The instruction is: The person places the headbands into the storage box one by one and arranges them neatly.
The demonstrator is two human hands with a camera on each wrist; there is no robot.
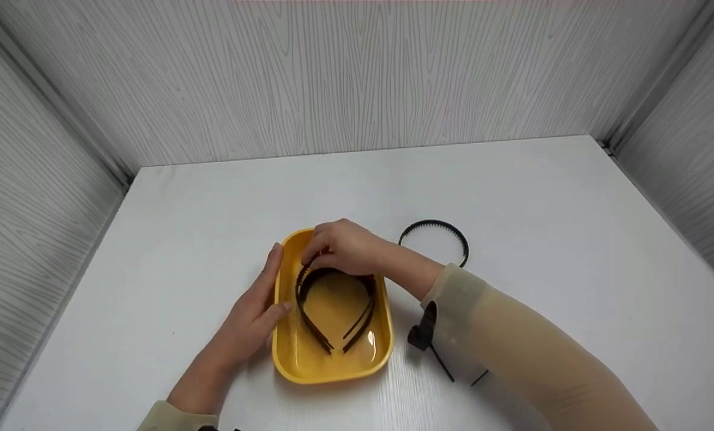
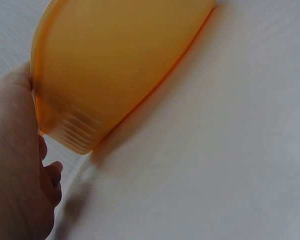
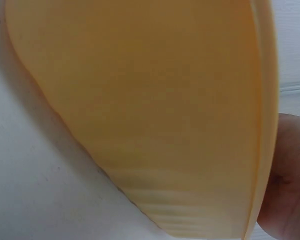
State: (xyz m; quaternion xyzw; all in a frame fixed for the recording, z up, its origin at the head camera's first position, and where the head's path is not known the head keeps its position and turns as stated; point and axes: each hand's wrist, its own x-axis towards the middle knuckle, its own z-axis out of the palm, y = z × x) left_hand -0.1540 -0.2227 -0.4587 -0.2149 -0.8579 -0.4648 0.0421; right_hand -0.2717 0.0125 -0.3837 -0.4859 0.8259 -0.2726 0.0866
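So my left hand has hold of a yellow, rounded-rectangular plastic tray on the white surface, and my right hand is pinching a thin black toothed headband inside it, right by other curved black headbands.

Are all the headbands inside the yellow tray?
No, a black headband lies on the white table beside the yellow tray.

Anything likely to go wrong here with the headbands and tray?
Snag: the headbands in the tray overlap, so the right hand, pinching one, might drag others.
Tray shift: the left hand grips only one side, so a push could twist it.
Brush: the right forearm partly hides the loose headband outside the tray and could knock it.
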